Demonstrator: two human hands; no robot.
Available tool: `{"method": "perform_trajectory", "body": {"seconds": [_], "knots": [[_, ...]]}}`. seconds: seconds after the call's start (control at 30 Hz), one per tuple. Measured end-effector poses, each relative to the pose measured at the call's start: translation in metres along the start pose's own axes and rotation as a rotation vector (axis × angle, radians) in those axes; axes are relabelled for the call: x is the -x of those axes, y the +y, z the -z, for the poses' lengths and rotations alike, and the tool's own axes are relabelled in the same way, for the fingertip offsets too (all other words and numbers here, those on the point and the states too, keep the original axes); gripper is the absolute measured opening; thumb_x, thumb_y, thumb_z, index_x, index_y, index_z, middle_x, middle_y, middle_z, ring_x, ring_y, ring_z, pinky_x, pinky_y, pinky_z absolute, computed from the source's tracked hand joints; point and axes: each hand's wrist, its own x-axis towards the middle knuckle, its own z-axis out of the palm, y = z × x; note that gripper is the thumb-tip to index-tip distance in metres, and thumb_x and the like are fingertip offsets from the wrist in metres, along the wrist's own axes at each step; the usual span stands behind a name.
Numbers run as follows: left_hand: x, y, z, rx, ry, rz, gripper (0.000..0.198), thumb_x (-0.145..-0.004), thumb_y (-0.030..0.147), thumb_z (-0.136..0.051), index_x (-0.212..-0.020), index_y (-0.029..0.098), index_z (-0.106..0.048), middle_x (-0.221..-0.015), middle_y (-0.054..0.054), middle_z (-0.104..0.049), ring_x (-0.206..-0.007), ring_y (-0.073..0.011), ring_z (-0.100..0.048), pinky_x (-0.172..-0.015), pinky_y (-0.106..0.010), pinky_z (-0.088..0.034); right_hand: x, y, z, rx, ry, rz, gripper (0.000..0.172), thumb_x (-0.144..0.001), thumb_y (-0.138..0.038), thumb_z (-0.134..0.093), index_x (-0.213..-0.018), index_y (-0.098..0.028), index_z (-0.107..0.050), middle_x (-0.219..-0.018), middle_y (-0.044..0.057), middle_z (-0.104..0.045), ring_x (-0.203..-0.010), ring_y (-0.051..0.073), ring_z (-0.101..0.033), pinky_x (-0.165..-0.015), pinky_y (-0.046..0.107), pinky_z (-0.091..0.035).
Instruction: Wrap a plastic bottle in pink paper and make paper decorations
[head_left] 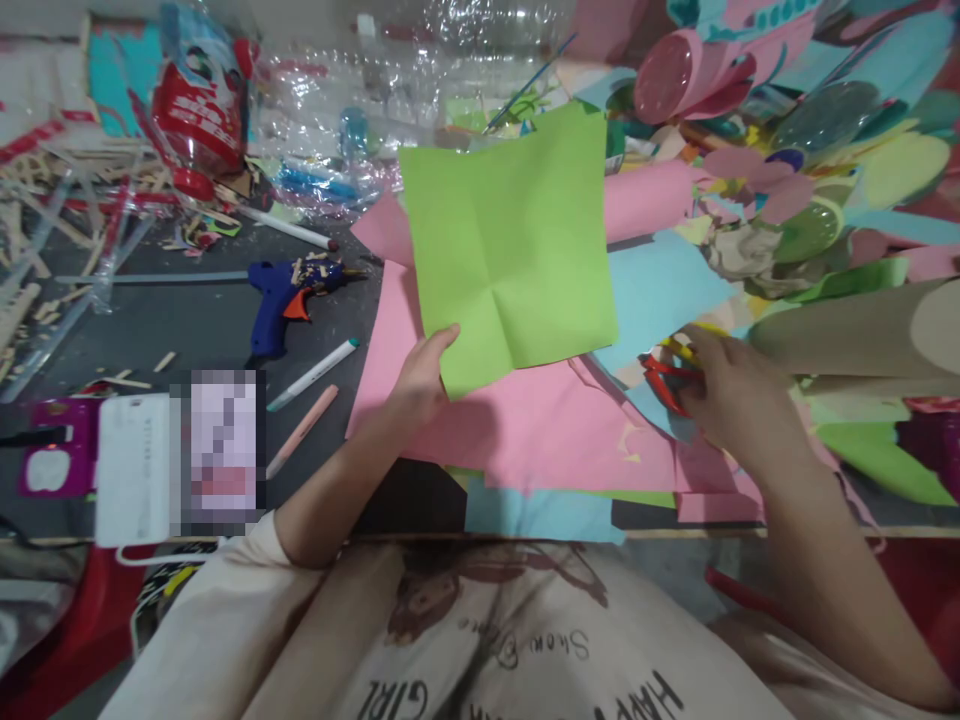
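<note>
My left hand [422, 382] pinches a green sheet of paper [540, 240] at its lower left corner, the thumb on top. The sheet is creased down the middle and is raised over pink paper [555, 430]. On the right, the fingers of my right hand [731, 395] are closed around what look like scissors with red and yellow handles [664, 385]; their blades cannot be made out. Under that hand lies light blue paper [660, 290].
A blue glue gun [274, 305], a green-capped marker [313, 375] and a peach marker [302, 430] lie to the left. Wood scraps and a red bottle [201, 120] sit behind them. A brown cardboard tube [847, 335] and paper scraps crowd the right.
</note>
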Motion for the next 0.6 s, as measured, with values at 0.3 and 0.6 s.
{"method": "perform_trajectory", "body": {"seconds": [0.3,0.6], "knots": [[0.009,0.013,-0.012,0.187,0.009,0.057,0.021,-0.083,0.028,-0.058,-0.103,0.022,-0.065,-0.109,-0.004,-0.076,-0.123,-0.0253,-0.062,-0.105,-0.039,-0.052,0.001,0.007,0.017,-0.243,-0.049,0.103,0.044,-0.088,-0.022,-0.046,-0.131,-0.018,-0.054,-0.108,0.019,-0.060,-0.096,0.032,-0.062,-0.085,0.043,-0.052],[0.006,0.014,-0.014,0.263,0.105,0.009,0.032,-0.087,0.023,-0.052,-0.117,0.019,-0.062,-0.116,-0.005,-0.073,-0.119,-0.0244,-0.064,-0.105,-0.039,-0.052,0.057,0.043,0.051,-0.805,-0.394,-0.232,0.051,-0.080,-0.030,-0.061,-0.130,-0.035,-0.056,-0.125,0.013,-0.066,-0.106,0.029,-0.069,-0.087,0.039,-0.057]]}}
